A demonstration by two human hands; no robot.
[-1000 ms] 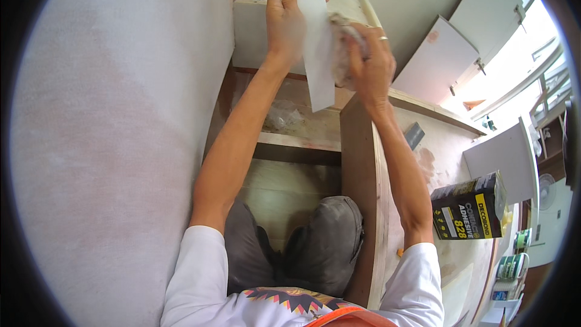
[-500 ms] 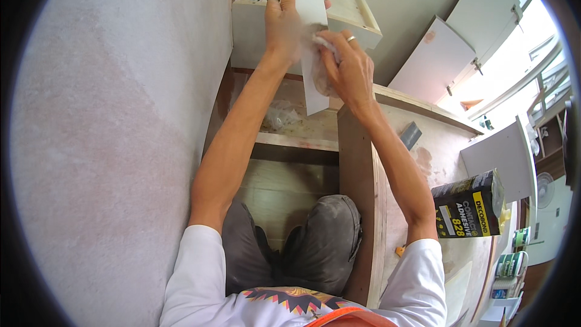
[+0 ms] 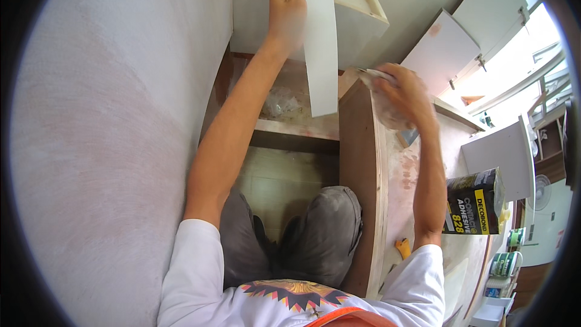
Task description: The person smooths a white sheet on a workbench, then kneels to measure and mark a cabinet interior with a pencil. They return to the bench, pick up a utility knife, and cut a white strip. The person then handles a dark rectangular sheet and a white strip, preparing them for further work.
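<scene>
My left hand (image 3: 288, 17) grips a long white strip (image 3: 321, 42) near its upper end, thumb on the near face and fingers wrapped behind. The strip hangs down in front of an open wooden box (image 3: 266, 21) with pale sides, its lower end above a shelf. To the right, apart from the strip, my right hand (image 3: 410, 98) is closed on a crumpled, pale, see-through wad (image 3: 387, 109) that looks like plastic or a rag. Motion smears this hand and the wad somewhat. They are above the top of a wooden cabinet (image 3: 357, 163).
A crumpled clear plastic bag (image 3: 281, 103) lies on the shelf. On the cabinet at right stand a black and yellow metal can (image 3: 475, 203) and a yellow-handled tool (image 3: 402, 247). White panels (image 3: 442, 48) lean at upper right. A wall (image 3: 109, 145) runs close along my left.
My right hand has moved away from the strip, to the right and closer to me, taking the wad along. My left hand and the strip have shifted slightly up and right.
</scene>
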